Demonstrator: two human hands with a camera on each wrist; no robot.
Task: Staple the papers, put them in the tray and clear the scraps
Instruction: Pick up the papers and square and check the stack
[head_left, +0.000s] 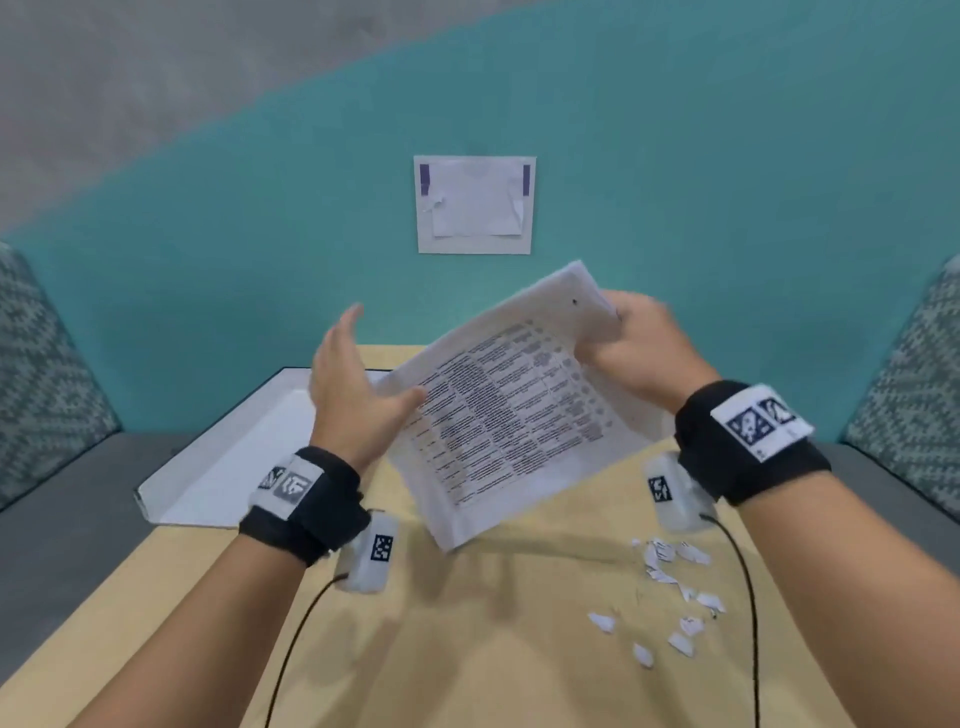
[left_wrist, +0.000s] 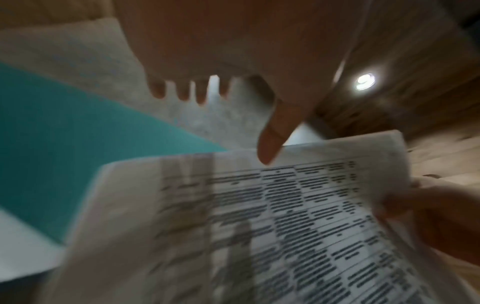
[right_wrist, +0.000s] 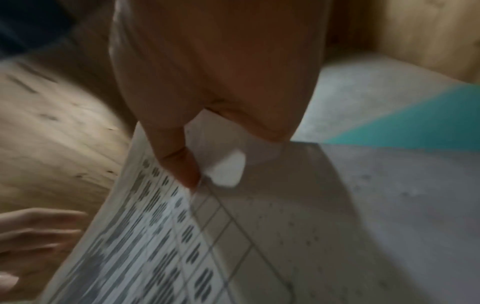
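My right hand (head_left: 605, 338) pinches the top right corner of a stack of printed papers (head_left: 498, 410) and holds it tilted above the tan table (head_left: 467, 649). A small dark mark sits near that corner. In the right wrist view the thumb (right_wrist: 187, 168) presses on the top sheet of the papers (right_wrist: 182, 236). My left hand (head_left: 371, 374) is open with straight fingers, its thumb (left_wrist: 270, 144) at the left edge of the papers (left_wrist: 259, 226). A white tray (head_left: 234, 467) lies on the table to the left, behind my left hand. Several torn paper scraps (head_left: 670, 587) lie at the right front.
A teal wall (head_left: 208, 260) rises behind the table, with a white sheet (head_left: 474, 205) taped on it. Patterned cushions (head_left: 47, 395) flank the table on grey seats. Black cables (head_left: 296, 634) hang from both wrist cameras over the table.
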